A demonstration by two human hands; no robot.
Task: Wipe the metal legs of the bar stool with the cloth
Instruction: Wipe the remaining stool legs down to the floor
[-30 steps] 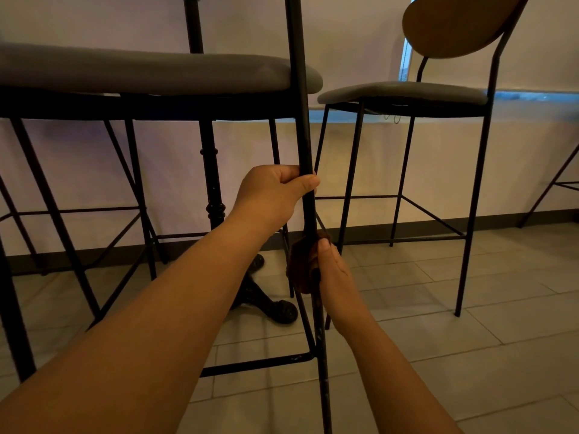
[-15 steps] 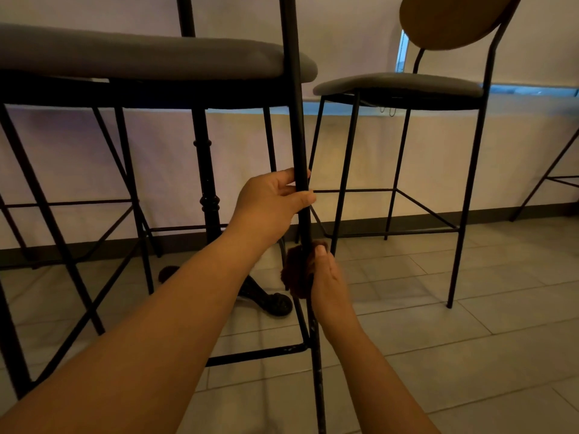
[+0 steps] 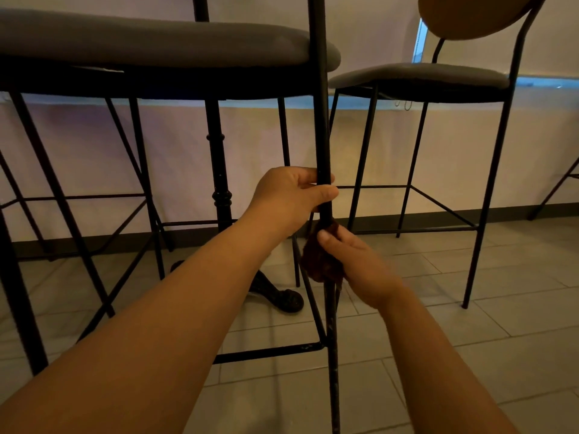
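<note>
Cloth (image 3: pixel 321 261) is bunched dark and brown around the near leg (image 3: pixel 322 126) of the bar stool (image 3: pixel 163 48), and it sits higher on that leg than half a second ago, closing right up under the upper grip. Right hand (image 3: pixel 360 267) holds the cloth, fingers wrapped round the wad and the leg together, thumb lying up along the front of it. Left hand (image 3: pixel 291 198) grips the same leg just above the cloth, fingers curled behind the tube and thumb pressed across its front; a second ago there was a clear stretch of bare leg between the two hands, now they are almost touching. Left hand has hardly shifted on the leg through that time. Below the cloth the leg runs down scuffed and speckled, meeting the footrest bar (image 3: pixel 269 352) that runs off to the left of it. Behind the leg and to its left stands a turned black pedestal (image 3: pixel 221 183) with a clawed foot on the tiled floor (image 3: pixel 470 355). To the right of the leg, well apart, a second stool (image 3: pixel 419 76) with a round wooden back stands by the wall (image 3: pixel 454 145).
</note>
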